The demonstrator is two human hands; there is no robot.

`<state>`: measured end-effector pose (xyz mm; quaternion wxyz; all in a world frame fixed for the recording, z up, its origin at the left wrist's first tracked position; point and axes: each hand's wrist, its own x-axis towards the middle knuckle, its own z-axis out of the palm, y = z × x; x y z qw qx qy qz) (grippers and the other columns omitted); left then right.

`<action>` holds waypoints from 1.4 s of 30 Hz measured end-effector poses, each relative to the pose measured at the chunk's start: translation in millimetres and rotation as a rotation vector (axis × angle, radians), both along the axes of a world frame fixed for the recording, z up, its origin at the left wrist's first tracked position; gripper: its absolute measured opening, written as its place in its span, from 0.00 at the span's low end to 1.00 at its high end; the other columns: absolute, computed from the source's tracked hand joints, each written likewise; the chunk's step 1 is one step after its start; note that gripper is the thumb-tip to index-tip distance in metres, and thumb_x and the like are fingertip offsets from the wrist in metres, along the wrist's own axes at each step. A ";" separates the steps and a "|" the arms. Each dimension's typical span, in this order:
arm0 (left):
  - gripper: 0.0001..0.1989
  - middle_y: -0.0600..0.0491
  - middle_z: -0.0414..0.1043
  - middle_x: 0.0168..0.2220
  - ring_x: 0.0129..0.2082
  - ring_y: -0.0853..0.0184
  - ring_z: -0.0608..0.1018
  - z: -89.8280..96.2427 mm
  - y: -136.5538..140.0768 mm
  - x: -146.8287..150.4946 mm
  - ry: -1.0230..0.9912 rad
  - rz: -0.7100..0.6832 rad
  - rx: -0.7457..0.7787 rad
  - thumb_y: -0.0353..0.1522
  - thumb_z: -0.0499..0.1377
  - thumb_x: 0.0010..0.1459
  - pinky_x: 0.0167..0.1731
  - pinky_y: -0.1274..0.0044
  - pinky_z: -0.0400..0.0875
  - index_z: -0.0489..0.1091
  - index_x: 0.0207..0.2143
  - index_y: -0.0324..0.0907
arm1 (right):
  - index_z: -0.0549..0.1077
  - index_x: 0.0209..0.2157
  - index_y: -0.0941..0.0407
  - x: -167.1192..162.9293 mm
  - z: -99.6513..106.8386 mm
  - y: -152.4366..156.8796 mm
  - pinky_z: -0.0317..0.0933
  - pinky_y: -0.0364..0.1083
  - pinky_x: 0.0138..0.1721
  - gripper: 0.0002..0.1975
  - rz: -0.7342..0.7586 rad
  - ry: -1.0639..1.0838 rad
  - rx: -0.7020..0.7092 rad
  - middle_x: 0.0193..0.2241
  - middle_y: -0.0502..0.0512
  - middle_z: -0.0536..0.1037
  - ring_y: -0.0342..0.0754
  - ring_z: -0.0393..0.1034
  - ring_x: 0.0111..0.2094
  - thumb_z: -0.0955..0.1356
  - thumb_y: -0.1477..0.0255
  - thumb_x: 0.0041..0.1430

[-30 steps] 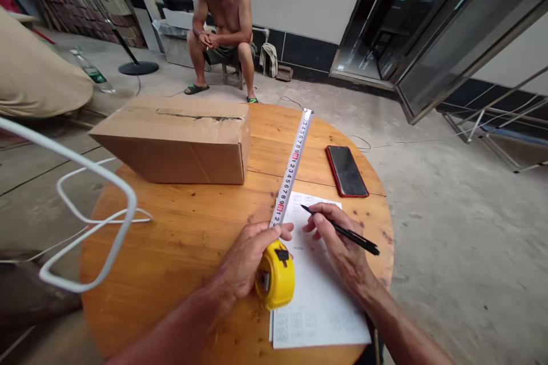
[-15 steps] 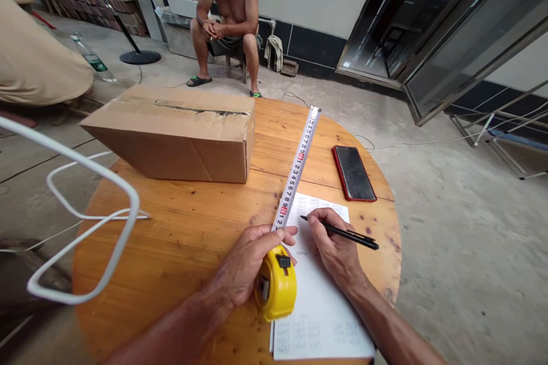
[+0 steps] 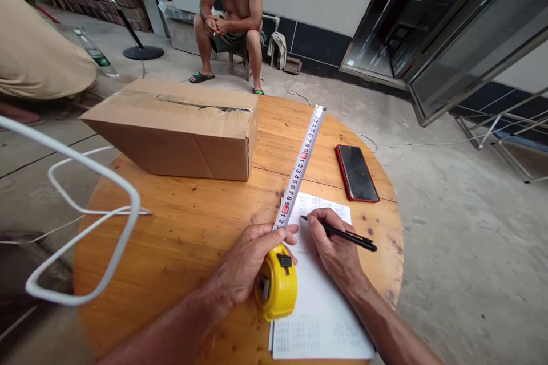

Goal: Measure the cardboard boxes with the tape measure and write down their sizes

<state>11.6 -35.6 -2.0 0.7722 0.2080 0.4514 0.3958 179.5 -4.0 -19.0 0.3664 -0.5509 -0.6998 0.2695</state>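
Note:
My left hand (image 3: 252,256) grips a yellow tape measure (image 3: 280,288), thumb on its pulled-out blade (image 3: 302,162). The blade runs away from me over the table, its metal hook at the far end. In my right hand (image 3: 336,245) is a black pen (image 3: 349,235), tip pointing left close to the upper part of a sheet of paper (image 3: 317,291). Whether the tip touches the paper I cannot tell. Rows of handwriting show at the sheet's top and bottom. Part of the paper is hidden beneath my hands and the tape measure.
A cardboard box (image 3: 201,151) stands on the round wooden table (image 3: 192,245), left of the blade. A phone in a red case (image 3: 357,174) lies at right. White bent tubing (image 3: 128,228) juts in from the left. Across the floor a person (image 3: 231,17) sits on a stool.
The view has shifted slightly, and the blade's far end appears a little further right. Both hands keep their hold on the tape measure and the pen.

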 end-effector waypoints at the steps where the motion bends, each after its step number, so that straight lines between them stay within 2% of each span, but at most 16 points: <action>1: 0.12 0.45 0.78 0.30 0.21 0.73 0.73 -0.3 -0.1 -0.1 -0.003 -0.001 0.003 0.36 0.58 0.55 0.19 0.83 0.63 0.70 0.27 0.36 | 0.69 0.27 0.56 -0.3 -0.2 0.1 0.55 0.40 0.25 0.07 0.001 -0.001 -0.001 0.22 0.47 0.71 0.41 0.62 0.23 0.63 0.72 0.59; 12: 0.12 0.45 0.78 0.32 0.22 0.72 0.74 -1.6 -0.7 -0.1 -0.003 0.003 0.000 0.37 0.58 0.55 0.21 0.83 0.63 0.71 0.27 0.36 | 0.69 0.27 0.56 -1.9 0.9 1.3 0.56 0.40 0.26 0.08 0.012 -0.026 -0.005 0.23 0.47 0.71 0.41 0.63 0.24 0.63 0.72 0.59; 31: 0.11 0.47 0.77 0.24 0.24 0.69 0.74 -0.4 0.2 0.7 0.026 -0.016 0.031 0.37 0.56 0.56 0.24 0.82 0.64 0.70 0.27 0.37 | 0.68 0.27 0.56 -0.8 1.6 1.3 0.56 0.41 0.27 0.08 0.045 -0.081 -0.007 0.22 0.47 0.71 0.42 0.63 0.24 0.63 0.72 0.59; 42: 0.12 0.46 0.78 0.26 0.23 0.70 0.74 -3.0 -1.0 0.2 0.031 -0.022 0.031 0.38 0.57 0.54 0.23 0.81 0.64 0.71 0.27 0.38 | 0.68 0.26 0.56 -1.7 0.8 1.3 0.56 0.41 0.26 0.07 0.041 -0.086 0.005 0.22 0.47 0.70 0.42 0.63 0.24 0.63 0.72 0.58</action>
